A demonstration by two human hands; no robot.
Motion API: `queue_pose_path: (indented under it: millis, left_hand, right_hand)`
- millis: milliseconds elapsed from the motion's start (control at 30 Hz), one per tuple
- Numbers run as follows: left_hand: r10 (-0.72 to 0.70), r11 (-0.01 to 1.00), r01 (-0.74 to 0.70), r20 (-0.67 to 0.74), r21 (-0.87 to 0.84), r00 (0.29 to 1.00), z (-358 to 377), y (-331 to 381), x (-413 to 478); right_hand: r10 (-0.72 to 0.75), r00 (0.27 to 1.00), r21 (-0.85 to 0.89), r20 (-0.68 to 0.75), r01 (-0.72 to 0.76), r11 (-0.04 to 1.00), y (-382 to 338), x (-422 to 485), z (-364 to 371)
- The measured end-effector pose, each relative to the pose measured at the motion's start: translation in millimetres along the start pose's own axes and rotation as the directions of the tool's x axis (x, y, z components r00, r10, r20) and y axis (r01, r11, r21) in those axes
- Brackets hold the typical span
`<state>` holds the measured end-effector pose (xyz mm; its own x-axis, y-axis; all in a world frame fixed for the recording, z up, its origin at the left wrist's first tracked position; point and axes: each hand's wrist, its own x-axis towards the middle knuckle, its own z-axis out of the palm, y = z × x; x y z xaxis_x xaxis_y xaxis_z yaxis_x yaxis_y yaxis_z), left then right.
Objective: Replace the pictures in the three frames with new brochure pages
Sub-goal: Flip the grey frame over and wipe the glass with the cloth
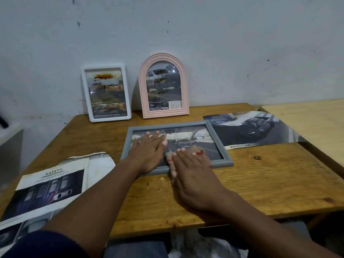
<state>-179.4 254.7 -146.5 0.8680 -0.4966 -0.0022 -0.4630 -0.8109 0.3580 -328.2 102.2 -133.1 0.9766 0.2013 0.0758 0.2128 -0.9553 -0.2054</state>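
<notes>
A grey frame (pixel 221 146) lies flat on the wooden table (pixel 260 183), showing a car-interior page. My left hand (pixel 149 153) rests flat on its glass with straight fingers. My right hand (pixel 193 174) lies flat over the frame's near edge, with a pink-and-white cloth (pixel 170 161) under its fingers. A white frame (pixel 106 93) and a pink arched frame (pixel 164 86) stand against the wall, each holding a truck brochure page.
A "SAFETY" brochure spread (pixel 52 185) hangs over the table's left front corner. A "DOUBLE CAB" brochure page (pixel 255 127) lies right of the grey frame. A lighter table (pixel 307 118) adjoins on the right. A grey wall (pixel 223 43) backs the table.
</notes>
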Motion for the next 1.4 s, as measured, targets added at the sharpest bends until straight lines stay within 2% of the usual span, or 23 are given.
queue_pose_path:
  millis: [67, 133, 167, 233, 267, 333, 433, 500, 700, 900, 1200, 1400]
  left_hand:
    - [-0.013, 0.994, 0.005, -0.066, -0.110, 0.998, -2, -2, 1]
    - [-0.027, 0.976, -0.005, -0.145, -0.217, 0.989, -8, -1, -4]
    - [-0.018, 0.971, -0.025, -0.181, -0.237, 0.983, -12, 2, -8]
    - [0.039, 0.976, -0.085, -0.223, -0.198, 0.974, -19, 14, -22]
    - [0.083, 0.982, -0.117, -0.222, -0.146, 0.972, -21, 24, -30]
    - [0.179, 0.981, -0.189, -0.172, -0.043, 0.969, -17, 44, -46]
    - [0.328, 0.937, -0.324, -0.007, 0.132, 0.945, 4, 58, -63]
    - [0.351, 0.911, -0.350, 0.036, 0.217, 0.936, 12, 54, -67]
    - [0.198, 0.936, -0.184, -0.018, 0.300, 0.980, -15, 5, -91]
    - [-0.065, 0.941, 0.087, -0.078, 0.327, 0.995, -32, -36, -107]
    - [-0.339, 0.925, 0.327, 0.029, 0.194, 0.940, -36, -32, -14]
    - [-0.409, 0.905, 0.399, 0.043, 0.144, 0.912, -41, -39, 46]
  right_hand:
    - [0.019, 1.000, 0.207, 0.009, -0.021, 0.978, -8, 7, -10]
    - [0.121, 0.988, 0.486, -0.094, -0.061, 0.872, -2, 9, -28]
    - [0.191, 0.966, 0.549, -0.174, -0.066, 0.833, 6, 13, -37]
    - [0.296, 0.907, 0.519, -0.300, -0.105, 0.848, 32, 27, -47]
    - [0.326, 0.890, 0.482, -0.320, -0.143, 0.864, 46, 34, -47]
    - [0.358, 0.888, 0.414, -0.288, -0.222, 0.883, 65, 44, -40]
    - [0.392, 0.898, 0.295, -0.201, -0.326, 0.898, 78, 48, -21]
    - [0.385, 0.904, 0.230, -0.188, -0.340, 0.912, 78, 47, -15]
    - [0.345, 0.924, 0.130, -0.164, -0.326, 0.936, 75, 48, -17]
    - [0.308, 0.939, 0.045, -0.153, -0.305, 0.951, 74, 52, -16]
    - [0.318, 0.935, 0.045, -0.156, -0.315, 0.948, 79, 54, -12]
    - [0.313, 0.930, 0.016, -0.194, -0.316, 0.949, 83, 57, -6]
